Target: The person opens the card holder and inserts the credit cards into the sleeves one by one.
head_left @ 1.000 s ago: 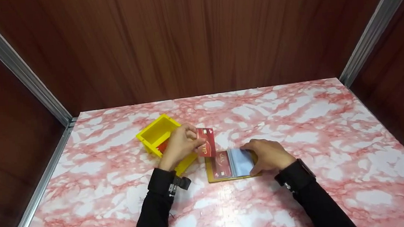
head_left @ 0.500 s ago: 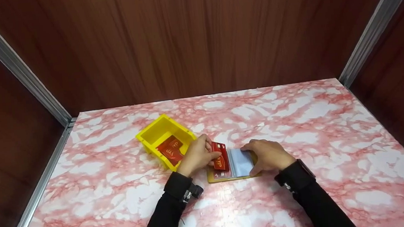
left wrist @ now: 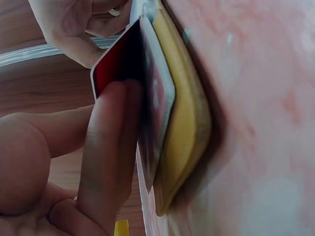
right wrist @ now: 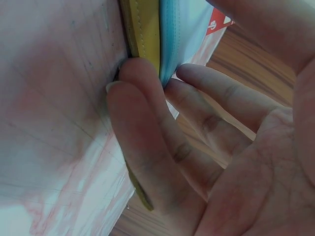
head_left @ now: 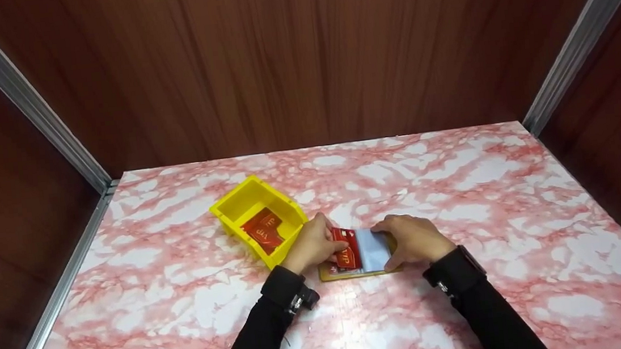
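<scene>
Between thumb and fingers, my left hand [head_left: 313,246] pinches a red VIP card [head_left: 349,255]. The card is over the left side of an open yellow card holder [head_left: 374,251], its right edge at the clear sleeves' middle fold. In the left wrist view, the card [left wrist: 109,73] tilts away from a sleeve with another card inside, above the yellow cover [left wrist: 186,130]. Whether its edge is inside a pocket, I cannot tell. My right hand [head_left: 418,238] grips the holder's right side, thumb at the near edge. Its fingertips touch the cover [right wrist: 146,34] and sleeves in the right wrist view.
A yellow plastic box [head_left: 233,202] stands left of the holder, close to my left hand. Several red VIP cards [head_left: 262,231] lie inside it. The pink-and-white marbled tabletop [head_left: 145,293] is bounded by brown wood-look panels [head_left: 299,61] at the back and sides.
My left hand has carried the red card rightward and down from beside the box onto the holder's left side. The cards in the box came into view. My right hand has stayed put.
</scene>
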The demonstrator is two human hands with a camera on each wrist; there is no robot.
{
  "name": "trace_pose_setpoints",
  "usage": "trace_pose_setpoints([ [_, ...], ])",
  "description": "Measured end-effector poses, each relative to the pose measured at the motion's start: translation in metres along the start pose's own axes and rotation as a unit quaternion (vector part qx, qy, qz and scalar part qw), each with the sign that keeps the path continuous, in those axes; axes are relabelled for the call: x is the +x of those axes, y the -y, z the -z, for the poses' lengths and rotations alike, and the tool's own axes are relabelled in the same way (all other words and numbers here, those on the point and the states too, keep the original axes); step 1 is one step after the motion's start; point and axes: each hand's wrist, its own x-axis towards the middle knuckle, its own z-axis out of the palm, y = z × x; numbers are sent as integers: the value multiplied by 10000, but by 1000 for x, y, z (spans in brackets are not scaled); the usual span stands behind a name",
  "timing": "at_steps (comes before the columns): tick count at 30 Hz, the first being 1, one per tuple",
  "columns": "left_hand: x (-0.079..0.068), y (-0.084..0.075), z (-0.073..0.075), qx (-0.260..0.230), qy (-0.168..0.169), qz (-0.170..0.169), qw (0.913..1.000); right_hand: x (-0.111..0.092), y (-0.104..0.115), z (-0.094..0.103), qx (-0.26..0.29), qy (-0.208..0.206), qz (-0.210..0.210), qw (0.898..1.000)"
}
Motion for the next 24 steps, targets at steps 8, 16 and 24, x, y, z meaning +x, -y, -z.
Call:
trace_pose_setpoints([
  [8, 0, 1, 0, -340, 68, 7, 9994, 0, 0, 0, 26, 32, -40, 10000],
  [16, 1, 1, -4, -443, 192, 77, 9988, 1, -1, 0, 47, 52, -6, 10000],
  [24, 3, -1, -10, -253, 33, 35, 9997, 1, -3, 0, 98, 10, -2, 10000],
])
